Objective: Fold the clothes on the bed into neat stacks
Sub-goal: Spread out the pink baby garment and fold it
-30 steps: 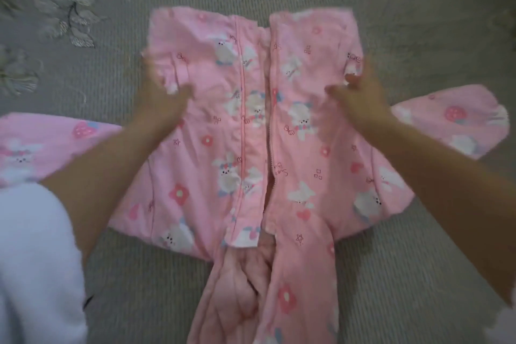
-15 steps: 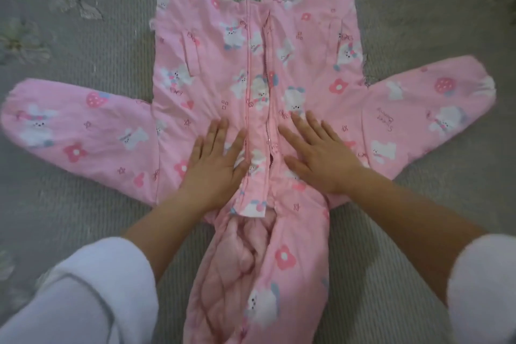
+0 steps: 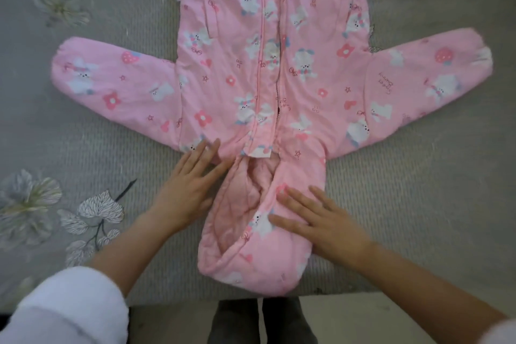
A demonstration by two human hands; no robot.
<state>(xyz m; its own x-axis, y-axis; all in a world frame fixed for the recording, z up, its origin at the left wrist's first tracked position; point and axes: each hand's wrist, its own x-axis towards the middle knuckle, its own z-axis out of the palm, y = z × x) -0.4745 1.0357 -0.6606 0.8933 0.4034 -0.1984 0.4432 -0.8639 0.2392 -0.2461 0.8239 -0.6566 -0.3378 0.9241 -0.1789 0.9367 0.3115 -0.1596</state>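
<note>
- Pink padded bunny-print hooded jacket [image 3: 279,70] lies spread flat on the grey floral bed [image 3: 418,204], mostly beyond the fingers.
- Left hand [image 3: 187,190] fingers straight, flat beside the hood.
- Right hand [image 3: 324,220] fingers straight, pressing the hood.

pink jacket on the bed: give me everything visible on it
The pink jacket looks quilted and padded, printed with white bunnies, flowers and strawberries. It lies front up on the grey bedspread, both sleeves spread sideways, front zip mostly closed, hood end nearest the person and gaping open. The left hand lies flat at its edge; the right hand presses the hood.
</note>
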